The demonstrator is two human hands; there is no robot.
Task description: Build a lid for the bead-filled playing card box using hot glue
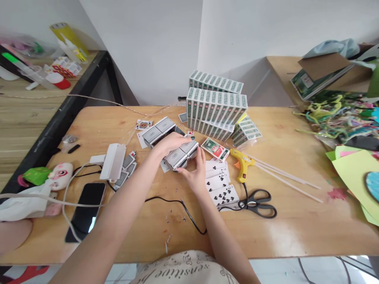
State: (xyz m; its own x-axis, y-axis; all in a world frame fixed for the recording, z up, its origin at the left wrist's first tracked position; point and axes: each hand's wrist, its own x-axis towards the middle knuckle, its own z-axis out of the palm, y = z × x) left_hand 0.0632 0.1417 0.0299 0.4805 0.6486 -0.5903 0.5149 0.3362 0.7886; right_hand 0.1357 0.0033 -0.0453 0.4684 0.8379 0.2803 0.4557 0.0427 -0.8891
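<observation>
A box-like frame built of grey-backed playing cards sits mid-table, its long sides standing apart with a dark gap between. My left hand reaches over that gap and is closed on the near wall, a dark-nailed finger showing at its far end; its other fingers are partly hidden. My right hand pinches the same wall at its right corner, thumb at the front and fingers round the end. Right of it lie a green-and-red card pack and several face-up spade cards. More loose cards lie by the frame's far left.
Stacked card packs stand at the back. A yellow glue gun, glue sticks and black-handled scissors lie to the right. A phone, white holder and cables are left. Pipe cleaners heap at far right.
</observation>
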